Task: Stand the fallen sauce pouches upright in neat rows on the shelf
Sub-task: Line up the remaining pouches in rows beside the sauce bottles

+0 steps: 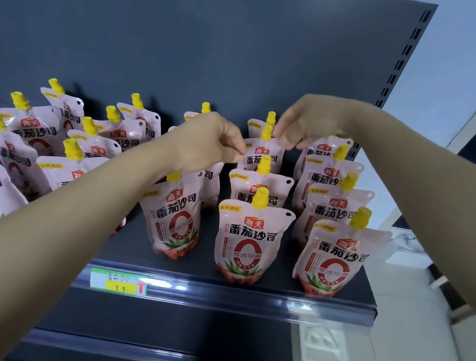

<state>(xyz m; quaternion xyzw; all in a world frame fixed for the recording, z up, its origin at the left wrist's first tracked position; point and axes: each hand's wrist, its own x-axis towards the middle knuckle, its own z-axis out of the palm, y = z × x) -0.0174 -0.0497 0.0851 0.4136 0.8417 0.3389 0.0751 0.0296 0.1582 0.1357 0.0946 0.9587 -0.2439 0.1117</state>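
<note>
Your left hand point(208, 142) is curled with thumb and forefinger pinched at the left top corner of a pouch point(260, 156) deep in the shelf, and your right hand point(305, 125) droops from the wrist with its fingertips closed lightly on that pouch's right top corner, just beside the yellow cap point(266, 132). So both hands hold one pouch, second from the rear of the shelf in the middle-right column.

Going left to right: the pouches toward the shelf's left edge point(23, 131) stand, but lean and sit unevenly (no clean rows there). The front pouch point(174, 220) under your left forearm tilts slightly. The middle-right column and the column along the right edge point(336, 212) look upright and evenly spaced toward the front edge of the shelf point(245, 296).

The held pouch lies straight ahead, between your hands, its long axis vertical with the cap up. Both hands sit equally near it. Both forearms reach forward over the front rows, the left one low enough to brush caps, I judge.
</note>
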